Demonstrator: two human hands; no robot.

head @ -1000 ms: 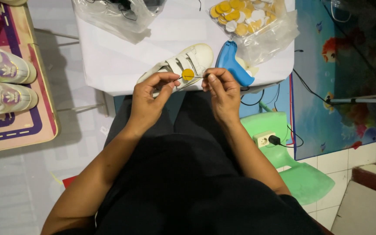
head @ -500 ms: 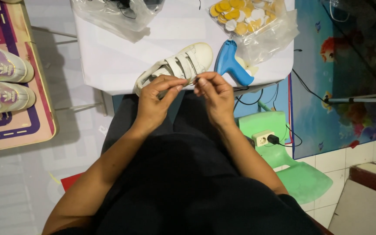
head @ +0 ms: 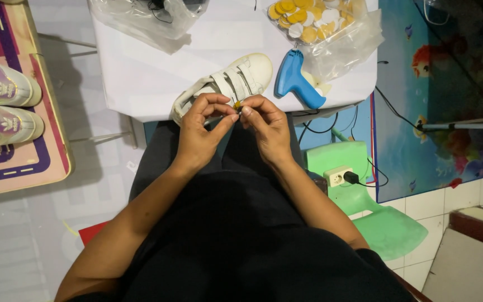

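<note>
While the white shoe [head: 227,84] is lying on its side at the near edge of the white surface [head: 135,78], both hands are meeting just in front of it, over the person's lap. The left hand [head: 202,131] is curling its fingers inward, thumb and forefinger pinching toward the middle. The right hand [head: 266,126] is mirroring it, fingertips pressing in from the other side. Between the two sets of fingertips a tiny yellow piece [head: 237,104] is showing, gripped by both hands; it is too small to make out further. That piece is sitting right below the shoe's strapped upper, close to the straps but whether touching I cannot tell.

Just right of the shoe, a blue glue gun [head: 294,78] is resting on the surface, its handle pointing toward the person. Behind it a clear bag [head: 331,28] is holding yellow and white round discs. Another clear bag [head: 146,17] is lying at the far left of the surface.

Off to the left, two more white shoes [head: 1,106] are lying side by side on a low table [head: 34,168] with purple markings. On the right, down by the floor, a green stool [head: 364,196] is carrying a white socket [head: 337,176] with a black plug in it.
</note>
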